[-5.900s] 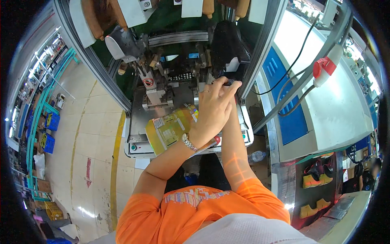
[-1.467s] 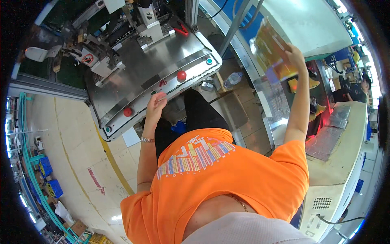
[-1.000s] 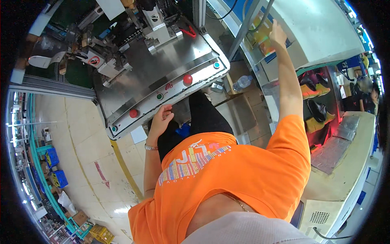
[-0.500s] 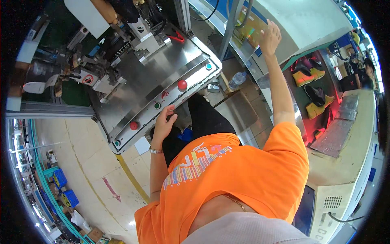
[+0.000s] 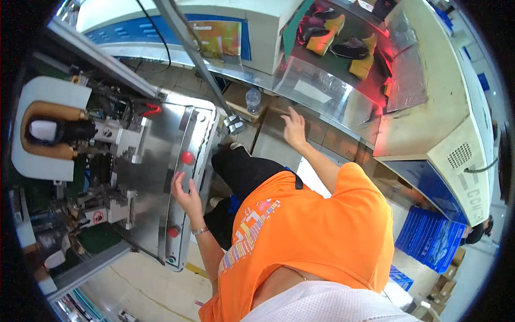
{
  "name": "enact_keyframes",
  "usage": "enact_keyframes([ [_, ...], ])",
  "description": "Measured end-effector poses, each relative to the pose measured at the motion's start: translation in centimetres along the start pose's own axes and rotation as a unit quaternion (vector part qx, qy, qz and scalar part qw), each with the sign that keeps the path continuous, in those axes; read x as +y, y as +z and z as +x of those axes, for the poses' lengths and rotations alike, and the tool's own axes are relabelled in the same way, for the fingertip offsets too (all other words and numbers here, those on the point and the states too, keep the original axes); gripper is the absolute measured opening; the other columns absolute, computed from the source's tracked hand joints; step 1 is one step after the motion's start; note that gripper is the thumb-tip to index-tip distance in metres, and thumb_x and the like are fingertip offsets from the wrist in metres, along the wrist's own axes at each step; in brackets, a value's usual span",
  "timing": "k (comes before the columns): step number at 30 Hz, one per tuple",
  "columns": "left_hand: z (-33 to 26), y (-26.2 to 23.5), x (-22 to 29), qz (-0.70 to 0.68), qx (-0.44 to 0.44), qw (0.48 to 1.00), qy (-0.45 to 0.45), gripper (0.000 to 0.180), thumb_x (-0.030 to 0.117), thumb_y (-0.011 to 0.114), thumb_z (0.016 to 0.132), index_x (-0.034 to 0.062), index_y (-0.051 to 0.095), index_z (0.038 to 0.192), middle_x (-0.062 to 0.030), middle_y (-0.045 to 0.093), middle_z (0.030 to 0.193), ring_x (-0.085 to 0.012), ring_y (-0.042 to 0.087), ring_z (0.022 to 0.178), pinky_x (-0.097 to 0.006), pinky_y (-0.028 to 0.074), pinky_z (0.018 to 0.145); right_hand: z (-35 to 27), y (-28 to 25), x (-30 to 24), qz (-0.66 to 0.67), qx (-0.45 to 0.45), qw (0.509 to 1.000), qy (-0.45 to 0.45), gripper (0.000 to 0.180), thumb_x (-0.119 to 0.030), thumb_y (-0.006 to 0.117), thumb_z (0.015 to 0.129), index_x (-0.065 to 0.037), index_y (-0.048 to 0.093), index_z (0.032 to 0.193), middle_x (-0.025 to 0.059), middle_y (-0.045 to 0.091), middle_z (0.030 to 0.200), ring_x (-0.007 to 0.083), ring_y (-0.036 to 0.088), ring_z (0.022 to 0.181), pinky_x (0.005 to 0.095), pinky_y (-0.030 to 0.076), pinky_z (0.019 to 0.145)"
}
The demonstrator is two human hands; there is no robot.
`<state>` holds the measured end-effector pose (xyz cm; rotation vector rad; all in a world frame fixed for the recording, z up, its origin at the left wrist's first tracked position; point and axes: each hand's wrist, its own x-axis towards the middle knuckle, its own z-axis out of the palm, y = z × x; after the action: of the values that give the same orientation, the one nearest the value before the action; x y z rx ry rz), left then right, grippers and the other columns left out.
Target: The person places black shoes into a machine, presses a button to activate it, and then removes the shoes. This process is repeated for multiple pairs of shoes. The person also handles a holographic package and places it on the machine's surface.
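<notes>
At the steel machine panel (image 5: 161, 177) our left hand (image 5: 185, 196) rests spread and empty just beside the red push-button (image 5: 186, 157), right hand (image 5: 294, 129) flat and empty on the brown carton (image 5: 279, 121) under the bench (image 5: 343, 107); carton looks light, stiff, best gripped by its edges.

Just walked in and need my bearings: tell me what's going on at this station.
A person in an orange shirt stands between a steel machine and a conveyor line. The left hand rests open on the machine's control panel, just below a red button. The right hand reaches out, fingers spread, onto the brown surface below the shiny conveyor edge, holding nothing. A yellow printed sheet lies further up the line, and yellow-and-black shoes sit beyond.
</notes>
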<state>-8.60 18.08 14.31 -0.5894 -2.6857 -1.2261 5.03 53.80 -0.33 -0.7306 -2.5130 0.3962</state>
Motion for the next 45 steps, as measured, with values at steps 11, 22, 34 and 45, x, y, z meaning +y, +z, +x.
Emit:
enact_keyframes([
  [11,-2.6,0.3,-2.0,0.021,0.113,0.992,-0.056,0.019,0.006,0.050,0.081,0.0014,0.055,0.098,-0.0138,0.053,0.107,-0.0278,0.045,0.104,-0.039,0.036,0.088,11.7,-2.3,24.4,0.304,0.230,0.845,0.375,0.043,-0.007,0.061,0.070,-0.008,0.049,0.110,0.0085,0.054,0.104,0.0204,0.051,0.095,0.0342,0.043,0.075],
  [22,-17.4,-6.0,-16.2,-0.408,0.410,0.670,-0.466,0.033,0.026,0.047,0.082,0.0027,0.048,0.105,-0.0114,0.048,0.104,-0.0284,0.047,0.097,-0.043,0.040,0.088,28.3,-3.0,36.2,0.605,0.099,0.653,0.444,0.039,-0.016,0.036,0.087,-0.015,0.042,0.125,0.0078,0.037,0.132,0.0268,0.030,0.122,0.0401,0.035,0.094],
  [34,-17.1,-7.0,-20.4,-0.522,0.461,0.561,-0.447,0.021,0.034,0.051,0.083,0.0143,0.049,0.090,-0.0013,0.050,0.084,-0.0180,0.049,0.085,-0.045,0.040,0.076,34.6,-4.8,44.7,0.622,0.295,0.568,0.452,0.058,-0.055,0.036,0.081,-0.007,0.048,0.110,0.0098,0.050,0.114,0.0251,0.046,0.099,0.0436,0.029,0.087],
  [45,-15.2,-5.3,-12.8,-0.494,0.466,0.499,-0.539,0.017,0.033,0.051,0.084,0.0161,0.048,0.081,0.0006,0.048,0.073,-0.0139,0.049,0.073,-0.043,0.040,0.069,24.3,-24.9,18.4,0.640,0.065,0.737,0.207,0.064,-0.051,0.024,0.088,-0.003,0.032,0.128,0.0119,0.029,0.136,0.0245,0.018,0.128,0.0448,0.014,0.104],
])
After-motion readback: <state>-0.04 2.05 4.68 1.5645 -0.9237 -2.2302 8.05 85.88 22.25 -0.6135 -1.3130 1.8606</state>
